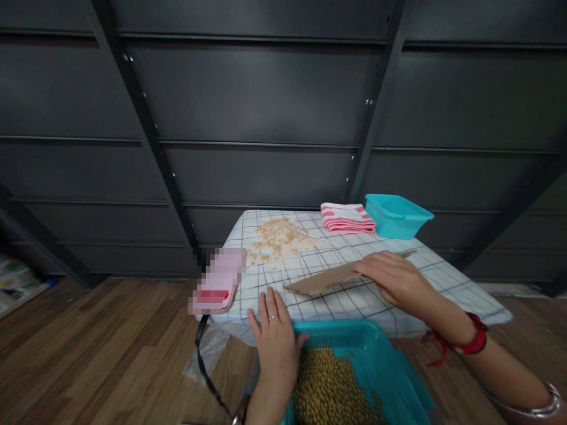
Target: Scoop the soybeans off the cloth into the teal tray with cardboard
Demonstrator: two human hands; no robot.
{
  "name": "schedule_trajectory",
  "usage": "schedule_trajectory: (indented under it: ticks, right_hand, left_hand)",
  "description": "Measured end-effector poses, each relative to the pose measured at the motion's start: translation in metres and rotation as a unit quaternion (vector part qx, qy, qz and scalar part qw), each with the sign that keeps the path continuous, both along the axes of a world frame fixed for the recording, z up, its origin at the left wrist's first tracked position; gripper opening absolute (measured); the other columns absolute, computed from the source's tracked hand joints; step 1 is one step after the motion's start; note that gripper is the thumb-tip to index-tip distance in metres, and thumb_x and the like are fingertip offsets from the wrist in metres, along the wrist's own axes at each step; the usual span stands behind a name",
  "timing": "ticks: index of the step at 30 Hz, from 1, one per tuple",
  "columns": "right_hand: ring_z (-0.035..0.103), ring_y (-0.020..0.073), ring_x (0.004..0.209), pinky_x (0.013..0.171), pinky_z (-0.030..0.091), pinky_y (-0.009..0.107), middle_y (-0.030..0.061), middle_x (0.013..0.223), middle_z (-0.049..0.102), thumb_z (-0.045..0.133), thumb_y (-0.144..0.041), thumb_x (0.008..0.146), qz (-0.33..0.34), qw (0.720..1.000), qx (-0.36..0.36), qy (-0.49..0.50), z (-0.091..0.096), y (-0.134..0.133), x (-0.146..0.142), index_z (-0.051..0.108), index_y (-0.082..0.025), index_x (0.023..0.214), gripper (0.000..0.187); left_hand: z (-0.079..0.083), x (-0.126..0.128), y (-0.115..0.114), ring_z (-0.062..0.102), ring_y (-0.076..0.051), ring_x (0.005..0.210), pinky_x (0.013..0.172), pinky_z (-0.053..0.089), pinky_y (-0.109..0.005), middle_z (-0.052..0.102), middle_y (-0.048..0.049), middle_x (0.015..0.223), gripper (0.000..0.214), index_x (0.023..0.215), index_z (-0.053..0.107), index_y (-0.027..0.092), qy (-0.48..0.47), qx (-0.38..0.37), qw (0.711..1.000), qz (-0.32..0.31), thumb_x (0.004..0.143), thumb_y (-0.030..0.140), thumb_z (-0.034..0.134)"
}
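My right hand [396, 278] grips a flat piece of brown cardboard [325, 279] by its upper edge, holding it low over the checked tablecloth [270, 304]. The cardboard's torn left end points towards the middle of the table. My left hand [274, 339] rests at the near table edge with its fingers stretched out, the thumb by the rim of a teal tub [372, 330]. Inside the tub lies a heap of round yellowish-green beans [328, 383]. Further back on the cloth, a loose pile of whitish grains mixed with yellow ones [281, 239] is spread out.
A folded pink-and-white towel [348, 217] lies at the back, with a small teal basket [396, 218] to its right. At the left table edge is a pink, blurred-out phone-like object [219, 280], a black strap [204, 354] hanging below it. Dark panels stand behind the table.
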State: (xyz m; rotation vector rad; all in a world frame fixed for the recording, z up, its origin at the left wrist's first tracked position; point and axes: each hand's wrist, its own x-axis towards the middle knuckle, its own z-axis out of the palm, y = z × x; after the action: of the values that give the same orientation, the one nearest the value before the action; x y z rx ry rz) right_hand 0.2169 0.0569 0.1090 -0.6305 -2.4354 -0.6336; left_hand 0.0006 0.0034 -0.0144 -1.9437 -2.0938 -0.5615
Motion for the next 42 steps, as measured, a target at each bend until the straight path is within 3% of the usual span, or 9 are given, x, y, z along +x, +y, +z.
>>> schedule_trajectory:
  ticks: [8,18,28,37,42]
  right_hand:
    - [0.057,0.0143,0.075,0.066,0.046,0.029,0.0037,0.078,0.064,0.032,0.003,0.072,-0.007,1.0,0.002,0.012,0.002,0.002,-0.005,0.055,-0.018,0.096,0.039]
    - [0.056,0.0139,0.071,0.063,0.045,0.028,0.0036,0.075,0.064,0.032,0.001,0.076,-0.01,1.0,0.028,-0.007,0.005,0.008,-0.016,0.057,-0.017,0.091,0.034]
    - [0.057,0.0148,0.078,0.07,0.046,0.03,0.0042,0.081,0.064,0.034,-0.001,0.077,-0.004,1.0,-0.009,-0.011,0.005,-0.005,-0.003,0.056,-0.019,0.097,0.035]
    - [0.058,0.0129,0.076,0.069,0.047,0.027,0.0023,0.079,0.065,0.035,0.002,0.077,-0.002,1.0,0.019,-0.009,0.01,-0.016,0.003,0.053,-0.02,0.097,0.034]
    - [0.059,0.0129,0.075,0.067,0.047,0.028,0.0011,0.081,0.065,0.034,0.001,0.077,-0.012,1.0,-0.006,-0.011,0.008,-0.02,0.011,0.053,-0.022,0.098,0.036]
  left_hand:
    - [0.001,0.0,-0.001,0.036,-0.034,0.125,0.101,0.028,-0.058,0.039,-0.0219,0.136,0.076,0.128,0.038,0.003,-0.011,-0.013,1.0,0.002,0.064,0.034,0.064]
    - [0.003,0.001,-0.001,0.036,-0.035,0.124,0.1,0.029,-0.059,0.041,-0.0213,0.135,0.073,0.128,0.038,0.005,-0.012,-0.01,1.0,-0.002,0.065,0.034,0.062]
    - [0.003,0.001,-0.001,0.036,-0.035,0.125,0.101,0.024,-0.061,0.039,-0.0221,0.136,0.071,0.13,0.037,0.007,-0.019,-0.01,1.0,-0.008,0.067,0.033,0.058]
    - [0.006,0.001,-0.001,0.035,-0.035,0.125,0.1,0.026,-0.06,0.04,-0.0224,0.135,0.072,0.128,0.039,0.006,-0.023,-0.022,0.999,-0.003,0.065,0.032,0.062]
    - [0.005,0.0,-0.001,0.034,-0.036,0.125,0.1,0.025,-0.061,0.039,-0.0247,0.136,0.072,0.129,0.036,0.005,-0.022,-0.018,1.0,-0.009,0.067,0.033,0.058]
